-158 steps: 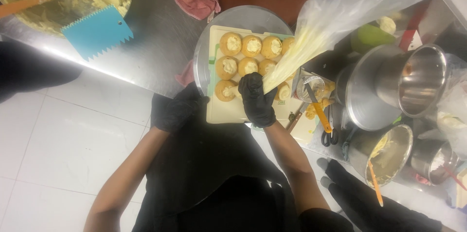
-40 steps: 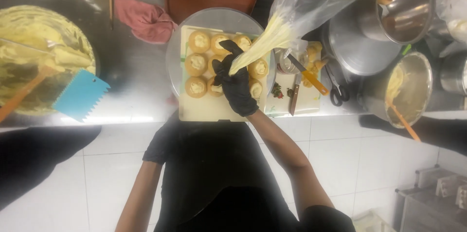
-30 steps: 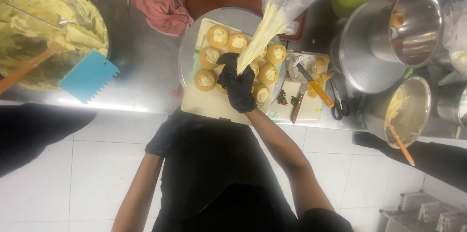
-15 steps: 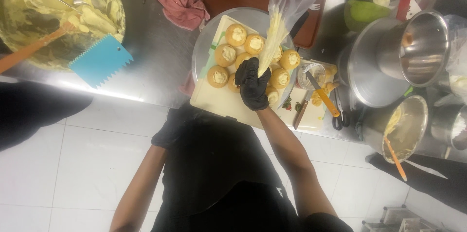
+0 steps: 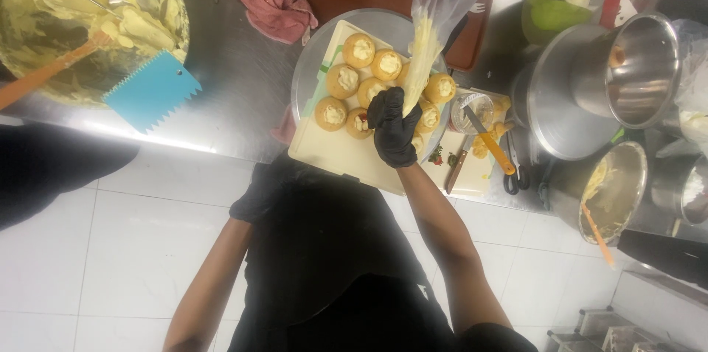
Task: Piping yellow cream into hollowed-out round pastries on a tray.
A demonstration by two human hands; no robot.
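The left hand (image 5: 254,193), in a black glove, hangs below the steel tabletop (image 5: 243,79) edge against dark clothing, so whether it is closed cannot be made out. The top of the clear plastic piping bag of pale cream (image 5: 435,23) is cut off by the frame's upper edge. The right hand (image 5: 393,127), also black-gloved, is clamped around the bag's narrow lower end, directly above the round golden cream-filled pastries (image 5: 359,49) on the white rectangular cutting board (image 5: 335,153) near the tabletop's front edge. A blue toothed plastic scraper (image 5: 151,91) lies well to the left.
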